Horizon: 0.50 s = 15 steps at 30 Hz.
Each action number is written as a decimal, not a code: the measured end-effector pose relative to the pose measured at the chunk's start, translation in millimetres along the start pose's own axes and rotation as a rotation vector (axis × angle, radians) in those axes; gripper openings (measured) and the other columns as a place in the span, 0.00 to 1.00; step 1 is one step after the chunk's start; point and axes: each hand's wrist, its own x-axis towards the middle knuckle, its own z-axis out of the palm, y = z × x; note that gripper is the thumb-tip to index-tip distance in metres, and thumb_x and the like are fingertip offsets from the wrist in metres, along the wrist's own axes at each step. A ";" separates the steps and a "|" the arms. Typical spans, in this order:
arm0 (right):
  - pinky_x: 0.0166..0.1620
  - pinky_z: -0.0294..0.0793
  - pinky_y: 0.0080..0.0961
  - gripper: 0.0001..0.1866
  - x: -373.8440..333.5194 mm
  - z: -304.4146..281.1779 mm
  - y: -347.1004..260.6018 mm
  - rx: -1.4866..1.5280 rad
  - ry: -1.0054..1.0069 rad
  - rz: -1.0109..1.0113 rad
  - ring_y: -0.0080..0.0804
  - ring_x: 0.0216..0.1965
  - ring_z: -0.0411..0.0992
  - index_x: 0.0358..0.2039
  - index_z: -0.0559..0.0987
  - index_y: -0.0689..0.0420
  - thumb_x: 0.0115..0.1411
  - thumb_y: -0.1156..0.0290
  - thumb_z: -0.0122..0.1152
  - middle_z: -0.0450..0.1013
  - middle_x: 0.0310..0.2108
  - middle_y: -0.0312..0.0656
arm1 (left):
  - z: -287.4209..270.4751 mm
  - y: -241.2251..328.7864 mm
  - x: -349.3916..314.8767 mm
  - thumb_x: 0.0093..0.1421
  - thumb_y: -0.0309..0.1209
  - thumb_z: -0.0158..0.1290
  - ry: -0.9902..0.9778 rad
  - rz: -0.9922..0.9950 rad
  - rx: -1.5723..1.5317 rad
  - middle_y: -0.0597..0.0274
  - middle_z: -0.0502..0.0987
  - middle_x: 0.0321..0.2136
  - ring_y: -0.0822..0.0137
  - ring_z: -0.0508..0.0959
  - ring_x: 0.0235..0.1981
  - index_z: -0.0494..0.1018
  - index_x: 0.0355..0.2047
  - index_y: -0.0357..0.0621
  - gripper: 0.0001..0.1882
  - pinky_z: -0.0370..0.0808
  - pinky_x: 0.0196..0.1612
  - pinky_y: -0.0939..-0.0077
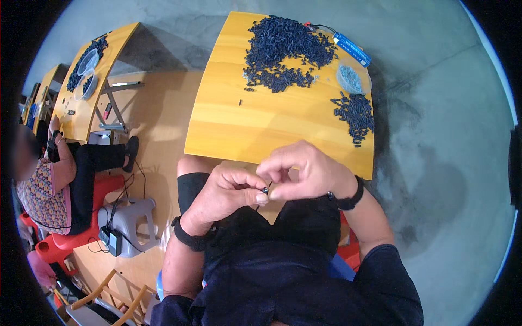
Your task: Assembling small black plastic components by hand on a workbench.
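Note:
Over my lap, my left hand pinches a small black cylindrical part between thumb and forefinger, its round end showing. Right beside it, my right hand is closed in a pinch, thumb and curled fingers close to the part. A thin dark line shows between its fingertips, too small to name. Beyond my hands, a large pile of small black cylindrical parts covers the far side of the yellow table. A smaller pile of black parts lies along the right edge. One single part lies apart.
A clear plastic bowl of small pale-blue pieces stands at the table's right edge. Behind it lies a blue-and-white box with a cable. To the left, another person sits at a second table, near a grey stool draped with cables.

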 end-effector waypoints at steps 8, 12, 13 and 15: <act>0.31 0.72 0.23 0.06 18.2 -55.0 144.3 -0.464 0.468 0.386 0.24 0.26 0.73 0.32 0.79 0.62 0.55 0.75 0.56 0.76 0.26 0.40 | -1.0 -9.7 5.9 0.57 0.20 0.55 0.090 0.030 -0.038 0.59 0.80 0.29 0.71 0.80 0.31 0.76 0.34 0.34 0.04 0.78 0.37 0.78; 0.33 0.72 0.33 0.05 29.4 -64.2 161.2 -0.578 0.505 0.402 0.41 0.28 0.74 0.28 0.78 0.60 0.54 0.74 0.54 0.75 0.26 0.49 | -3.6 -13.2 7.4 0.57 0.20 0.55 0.108 0.055 0.020 0.58 0.80 0.29 0.72 0.80 0.32 0.76 0.34 0.34 0.05 0.77 0.37 0.79; 0.34 0.72 0.40 0.06 35.8 -63.4 158.5 -0.594 0.499 0.379 0.50 0.30 0.73 0.27 0.77 0.58 0.54 0.72 0.53 0.74 0.27 0.51 | -3.5 -12.0 7.5 0.57 0.20 0.56 0.132 0.053 0.027 0.58 0.80 0.29 0.72 0.80 0.31 0.76 0.34 0.33 0.05 0.77 0.37 0.79; 0.35 0.72 0.41 0.06 49.6 -60.2 153.5 -0.623 0.479 0.346 0.50 0.31 0.73 0.28 0.77 0.57 0.54 0.71 0.53 0.74 0.27 0.50 | -1.9 -9.5 8.5 0.56 0.19 0.56 0.163 0.047 0.036 0.58 0.80 0.29 0.72 0.80 0.31 0.76 0.35 0.33 0.05 0.77 0.38 0.80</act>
